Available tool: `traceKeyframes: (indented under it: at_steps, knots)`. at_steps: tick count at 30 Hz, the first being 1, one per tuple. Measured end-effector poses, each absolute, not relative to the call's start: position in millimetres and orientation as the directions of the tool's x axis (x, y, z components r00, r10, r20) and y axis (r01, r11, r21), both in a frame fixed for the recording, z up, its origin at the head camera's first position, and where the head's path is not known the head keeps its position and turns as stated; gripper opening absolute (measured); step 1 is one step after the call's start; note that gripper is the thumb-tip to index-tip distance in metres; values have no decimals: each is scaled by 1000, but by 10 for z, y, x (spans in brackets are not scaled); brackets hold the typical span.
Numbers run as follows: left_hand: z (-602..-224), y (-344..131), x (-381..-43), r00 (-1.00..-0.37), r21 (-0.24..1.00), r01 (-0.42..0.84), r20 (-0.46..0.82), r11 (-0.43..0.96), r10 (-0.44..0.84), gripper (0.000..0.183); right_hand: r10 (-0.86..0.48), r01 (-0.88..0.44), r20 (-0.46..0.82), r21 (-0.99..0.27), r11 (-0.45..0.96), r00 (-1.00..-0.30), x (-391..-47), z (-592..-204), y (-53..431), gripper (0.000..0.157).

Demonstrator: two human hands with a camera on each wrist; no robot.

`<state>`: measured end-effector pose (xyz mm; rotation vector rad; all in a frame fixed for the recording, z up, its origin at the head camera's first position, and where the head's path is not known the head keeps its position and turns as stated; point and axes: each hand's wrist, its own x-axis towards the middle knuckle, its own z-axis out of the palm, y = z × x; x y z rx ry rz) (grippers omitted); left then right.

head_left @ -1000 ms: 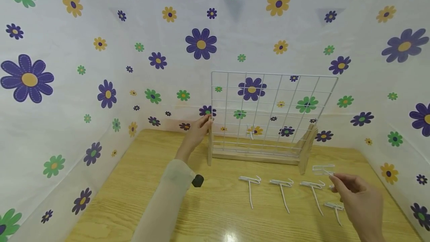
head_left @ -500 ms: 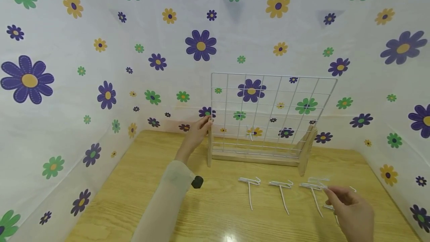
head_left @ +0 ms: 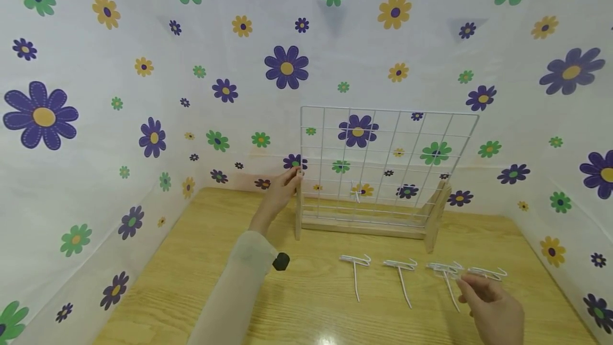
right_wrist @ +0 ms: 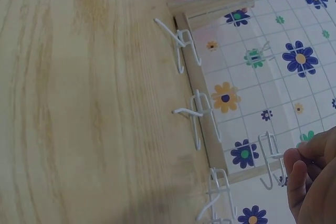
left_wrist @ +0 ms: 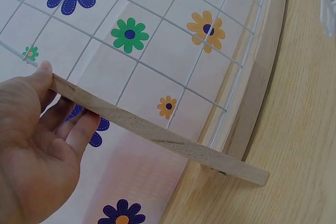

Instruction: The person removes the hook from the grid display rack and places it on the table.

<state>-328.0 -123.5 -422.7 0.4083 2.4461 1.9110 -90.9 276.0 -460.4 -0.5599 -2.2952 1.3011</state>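
A white wire grid (head_left: 390, 111) leans back in a wooden stand (head_left: 364, 226). My left hand (head_left: 280, 190) grips the top of the stand's left side post (left_wrist: 157, 135), thumb on one side and fingers on the other. In my right hand (head_left: 495, 302), thumb and fingertips pinch a white wire display hook (right_wrist: 272, 156). The held hook overlaps a hook lying on the table in the head view. Its end between my fingers is hidden. One small hook (head_left: 356, 194) hangs on the lower part of the grid.
Several more white hooks lie in a row before the stand, among them the leftmost hook (head_left: 355, 281) and another hook (head_left: 404, 286). The wooden table (head_left: 306, 302) meets a flower-printed cloth (head_left: 230, 57) behind and at both sides.
My right hand has moved left and toward the front edge, bringing the pinched hook over the row of hooks. The left hand keeps its grip on the post.
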Motion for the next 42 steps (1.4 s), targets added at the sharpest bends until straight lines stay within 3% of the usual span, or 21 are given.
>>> traceKeyframes:
  at_steps: [6, 11, 21, 42]
  knots:
    - [-4233, -1234, -3266, -968, 952, 198, 152, 234, 199, 51, 544, 129, 157, -883, 451, -824, -901, -4655, 2740, 10]
    - [-4220, -1244, -3245, -971, 951, 188, 142, 245, 194, 51, 541, 147, 135, -883, 446, -830, -900, -4701, 2728, 15]
    - [-4193, -1239, -3272, -969, 948, 195, 146, 252, 198, 51, 482, 105, 198, -841, 531, -853, -875, -4819, 2726, 18]
    - [-4212, -1234, -3274, -963, 948, 208, 156, 240, 218, 51, 361, 35, 251, -779, 627, -898, -885, -5070, 2700, 8]
